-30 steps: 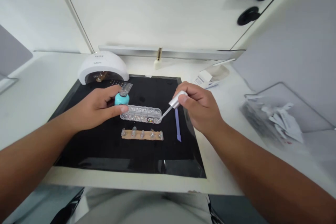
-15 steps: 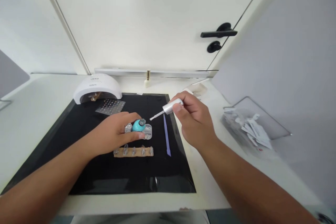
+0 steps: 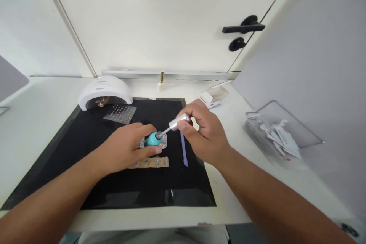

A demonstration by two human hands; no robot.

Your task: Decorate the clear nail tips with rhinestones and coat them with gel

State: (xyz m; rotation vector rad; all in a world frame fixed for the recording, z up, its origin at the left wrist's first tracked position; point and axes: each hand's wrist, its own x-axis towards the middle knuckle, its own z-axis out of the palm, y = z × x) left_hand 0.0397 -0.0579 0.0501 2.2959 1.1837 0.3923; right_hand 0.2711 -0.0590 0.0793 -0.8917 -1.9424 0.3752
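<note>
My left hand [image 3: 126, 148] is closed around a teal nail polish bottle [image 3: 152, 140], with the fingers over the far side and the thumb across the near side. The bottle sits at the middle of the black mat [image 3: 120, 194], just over a clear rhinestone case [image 3: 163, 145], and its open neck [image 3: 159, 135] tilts toward 2 o'clock. My right hand [image 3: 204, 133] is pinched narrow on a silver brush cap [image 3: 180, 122], and the neck lies at about 9 o'clock from it. The cap's thin stem [image 3: 166, 130] runs along a line from 2 o'clock to 8 o'clock, and its tip meets the neck, though I cannot tell how far in it goes. A purple spatula [image 3: 183, 155] lies just below my right hand at 6 o'clock, and a strip of nail tips [image 3: 154, 162] sits at 6 o'clock from the bottle. A white UV nail lamp [image 3: 104, 93] stands at 11 o'clock from the bottle, with a sheet of nail stickers [image 3: 120, 113] just in front of it.
</note>
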